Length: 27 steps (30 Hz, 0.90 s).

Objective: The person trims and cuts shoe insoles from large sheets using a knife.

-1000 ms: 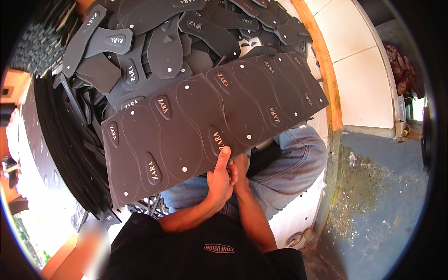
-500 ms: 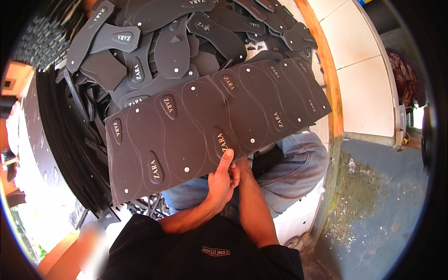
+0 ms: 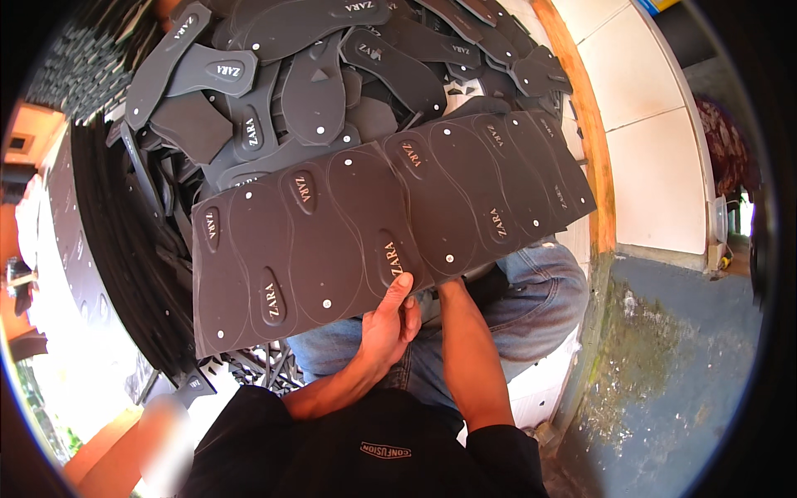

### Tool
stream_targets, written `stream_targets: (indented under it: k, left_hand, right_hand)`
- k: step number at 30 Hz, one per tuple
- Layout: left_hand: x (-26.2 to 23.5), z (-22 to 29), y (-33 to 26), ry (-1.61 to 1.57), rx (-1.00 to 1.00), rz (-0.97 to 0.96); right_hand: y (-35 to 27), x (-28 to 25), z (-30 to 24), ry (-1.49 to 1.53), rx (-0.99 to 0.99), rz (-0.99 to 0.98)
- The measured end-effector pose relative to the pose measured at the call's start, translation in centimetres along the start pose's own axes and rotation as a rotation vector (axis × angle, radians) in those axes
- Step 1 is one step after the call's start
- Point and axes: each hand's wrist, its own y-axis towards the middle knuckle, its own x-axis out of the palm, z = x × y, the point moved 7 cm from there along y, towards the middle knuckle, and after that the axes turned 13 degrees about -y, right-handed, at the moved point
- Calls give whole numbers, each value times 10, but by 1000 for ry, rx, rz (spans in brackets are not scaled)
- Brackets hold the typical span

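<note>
Right forearm (image 3: 473, 353) has shifted rightward (its hand hidden, grip unclear); left hand (image 3: 386, 328) pinches black sheets (image 3: 353, 224).

Workshop, heaped sole-shaped cutouts (image 3: 312, 104), black outlined sheet (image 3: 365, 220), dark stack (image 3: 112, 249).

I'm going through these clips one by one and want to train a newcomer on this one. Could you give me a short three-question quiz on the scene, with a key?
1. Multiple choice: what does the left hand hold?
A) a pair of scissors
B) a dark sheet with oval marks
C) a hammer

2. True or false: a pile of loose cut pieces lies beyond the far edge of the dark sheet.

3. Short answer: can you tell how the fingers of the right hand are placed, and why?

Key:
1: B.
2: True.
3: No; the dark sheet hides most of that hand.
</note>
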Motion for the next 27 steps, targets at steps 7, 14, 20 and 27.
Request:
stream_targets:
  k: [7,14,20,27]
  left_hand:
    - [-20,-1,-36,136,-57,-107]
    - [-32,35,-63,365,64,-297]
    - [-51,8,-60,565,-54,-442]
    - [-79,-10,-39,636,-187,-300]
  right_hand:
    - [44,5,-13,-4,37,-45]
    - [84,-20,-36,272,275,-334]
    - [11,-30,-13,626,265,-267]
    - [-4,-134,-14,399,199,-340]
